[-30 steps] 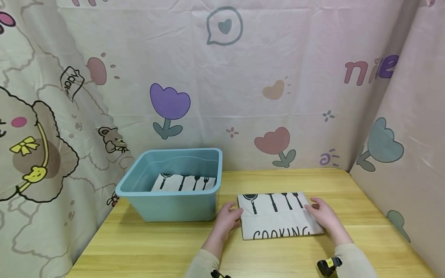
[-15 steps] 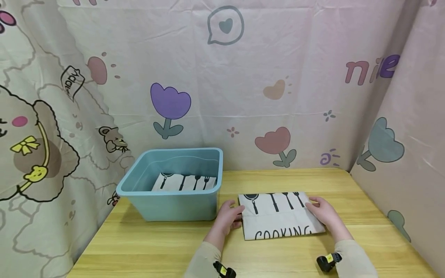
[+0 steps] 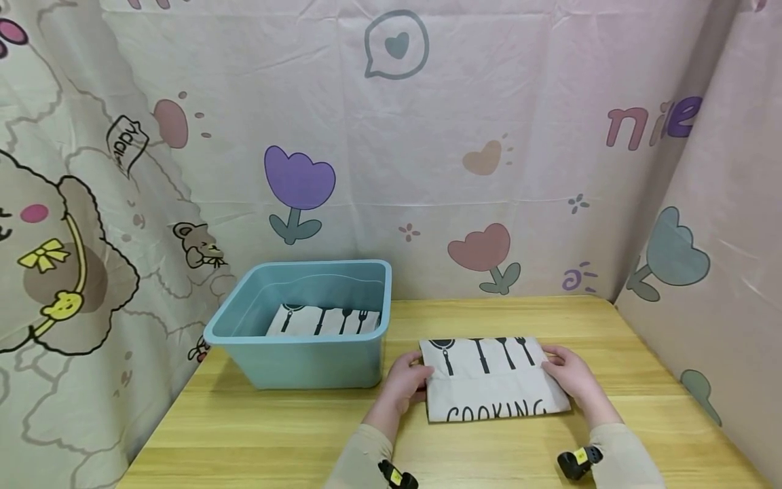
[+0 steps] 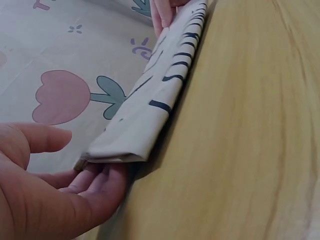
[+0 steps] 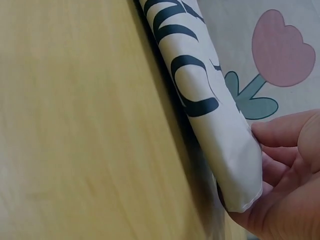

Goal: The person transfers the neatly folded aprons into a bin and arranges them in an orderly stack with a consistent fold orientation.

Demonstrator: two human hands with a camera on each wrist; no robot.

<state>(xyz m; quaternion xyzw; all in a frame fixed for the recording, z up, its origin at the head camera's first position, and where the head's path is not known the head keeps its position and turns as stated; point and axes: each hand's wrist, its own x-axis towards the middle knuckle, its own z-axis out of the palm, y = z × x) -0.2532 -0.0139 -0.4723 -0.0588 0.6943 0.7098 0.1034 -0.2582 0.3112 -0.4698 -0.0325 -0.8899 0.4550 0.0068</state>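
Note:
A folded white cloth (image 3: 496,380), printed with black utensils and the word COOKING, is low over the table in front of me. At its left end, my left hand (image 3: 406,382) has fingers tucked under the edge and the thumb over it. In the left wrist view, the left thumb (image 4: 50,138) stands a little above the fabric. My right hand (image 3: 573,380) grips the right end, thumb on top and fingers beneath. The right wrist view shows that thumb (image 5: 280,131) against the cloth's side, with the fingertips partly hidden.
A light blue plastic bin (image 3: 311,367) stands left of the cloth, holding another white cloth (image 3: 324,322) with the same utensil print. The wooden table (image 3: 275,435) meets a patterned curtain (image 3: 379,170) behind and at both sides.
The left hand has moved slightly right, its thumb coming over the cloth's left edge and its fingers going under. The right hand has closed in further on the right edge.

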